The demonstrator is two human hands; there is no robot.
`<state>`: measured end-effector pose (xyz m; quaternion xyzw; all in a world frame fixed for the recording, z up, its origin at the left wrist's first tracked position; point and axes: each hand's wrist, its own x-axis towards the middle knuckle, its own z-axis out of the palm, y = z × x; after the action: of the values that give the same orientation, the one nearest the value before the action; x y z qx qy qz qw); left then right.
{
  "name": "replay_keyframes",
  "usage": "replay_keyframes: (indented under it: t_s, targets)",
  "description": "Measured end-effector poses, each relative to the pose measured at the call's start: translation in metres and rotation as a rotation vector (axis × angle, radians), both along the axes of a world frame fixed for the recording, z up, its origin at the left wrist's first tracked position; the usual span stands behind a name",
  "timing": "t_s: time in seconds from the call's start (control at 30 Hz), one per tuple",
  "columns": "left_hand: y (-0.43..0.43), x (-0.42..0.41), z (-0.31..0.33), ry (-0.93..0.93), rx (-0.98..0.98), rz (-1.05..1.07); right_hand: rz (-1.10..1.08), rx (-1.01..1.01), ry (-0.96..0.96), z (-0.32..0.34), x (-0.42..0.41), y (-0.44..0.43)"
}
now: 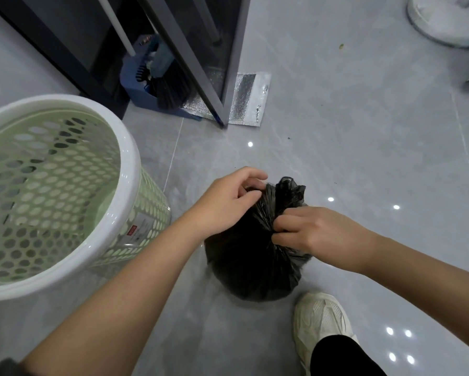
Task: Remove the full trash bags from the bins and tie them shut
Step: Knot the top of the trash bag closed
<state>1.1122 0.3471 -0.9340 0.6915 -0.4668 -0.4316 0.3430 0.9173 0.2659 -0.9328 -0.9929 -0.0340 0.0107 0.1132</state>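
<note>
Trash bag (255, 267), a bulging round of thin crinkled black plastic, stands upright on the glossy grey floor (336, 131) at lower centre, gathered neck pointing up. Our left hand (225, 204) and right hand (320, 234) both pinch that neck with curled fingers, right of the perforated green bin (130, 169).

The bag (255, 256) is glossy black. The bin (65, 164) has pale green walls dotted all over with oval holes, under a plain white rim. The floor (350, 118) is grey tile with faint lighter veining. The shoe (320, 321) is cream, the trouser leg (342, 359) black, the dustpan (135, 85) blue, the foil sheet (245, 99) silver with a fine grain.
</note>
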Motion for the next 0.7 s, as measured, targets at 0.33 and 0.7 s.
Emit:
replay_keyframes:
  t_s: [0.33,0.7]
  targets:
    - [-0.03,-0.009,-0.005,0.254,0.319,-0.305,0.068,0.044,0.052,-0.01,0.001,-0.001]
    - [-0.019,-0.014,-0.018,0.083,0.231,-0.296,0.045,0.045,0.042,-0.012,0.004,-0.003]
